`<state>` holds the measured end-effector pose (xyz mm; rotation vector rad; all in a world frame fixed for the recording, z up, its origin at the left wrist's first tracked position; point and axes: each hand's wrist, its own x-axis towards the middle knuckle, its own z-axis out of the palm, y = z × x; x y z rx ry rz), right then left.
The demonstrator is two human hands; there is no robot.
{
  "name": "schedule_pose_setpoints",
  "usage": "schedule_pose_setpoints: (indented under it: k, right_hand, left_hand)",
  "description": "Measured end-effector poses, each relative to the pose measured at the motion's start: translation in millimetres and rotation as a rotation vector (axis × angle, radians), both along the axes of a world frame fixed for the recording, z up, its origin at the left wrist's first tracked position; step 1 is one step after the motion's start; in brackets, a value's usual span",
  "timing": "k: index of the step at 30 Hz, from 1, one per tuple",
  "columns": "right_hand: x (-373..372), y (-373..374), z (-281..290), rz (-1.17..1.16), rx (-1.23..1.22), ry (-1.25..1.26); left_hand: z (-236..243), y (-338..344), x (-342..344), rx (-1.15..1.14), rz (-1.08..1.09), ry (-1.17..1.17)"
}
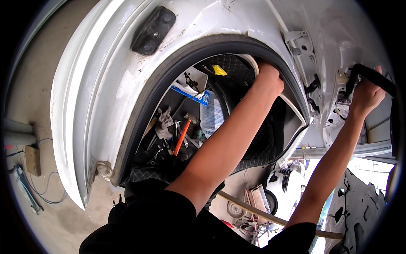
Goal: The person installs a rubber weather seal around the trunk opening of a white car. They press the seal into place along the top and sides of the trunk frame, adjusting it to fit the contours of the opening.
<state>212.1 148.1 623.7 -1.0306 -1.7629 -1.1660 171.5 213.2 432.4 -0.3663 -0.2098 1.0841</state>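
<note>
My left arm reaches across the open boot of a white car (108, 106). My left hand (270, 75) is bent at the wrist by the black rubber seal (220, 41), and its fingers are hidden behind the opening's edge. At the right, my right hand (369, 94) is closed round a black angled bar (372, 77) beside the raised white lid (330, 46). Inside the boot lie a hammer with an orange handle (182, 137), grey work gloves (164, 122), several metal hand tools, a clear plastic bag (211, 116) and a blue plate (192, 95).
A black rubber-footed bracket (154, 29) is on the white bodywork. Left on the floor are a wooden block (32, 161), cables and a jack-like tool (26, 190). Behind stand a wooden pole (253, 210), another white car (285, 186) and a loose white panel (359, 203).
</note>
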Motion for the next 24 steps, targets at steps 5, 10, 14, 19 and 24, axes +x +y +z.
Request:
schedule_pose_setpoints:
  k: [5,10,14,19,24]
  right_hand:
    - [-1.4,-1.0,-1.9,-0.009,0.007,-0.007]
    - [-7.6,0.3,-0.4,-0.009,0.021,-0.02]
    - [-7.6,-0.5,-2.3,-0.022,0.025,-0.023]
    - [-10.1,-0.6,-1.1,-0.027,0.033,-0.024]
    - [-10.1,-1.5,-3.1,-0.039,0.028,-0.027]
  left_hand:
    - [0.6,1.2,-0.1,0.012,-0.013,0.007]
    - [-1.6,5.2,4.6,0.031,0.075,-0.009]
    - [-4.5,3.5,5.3,0.063,0.052,0.005]
    - [-4.2,0.3,1.3,0.101,0.078,0.014]
    - [-7.6,2.5,4.7,0.124,0.077,0.02]
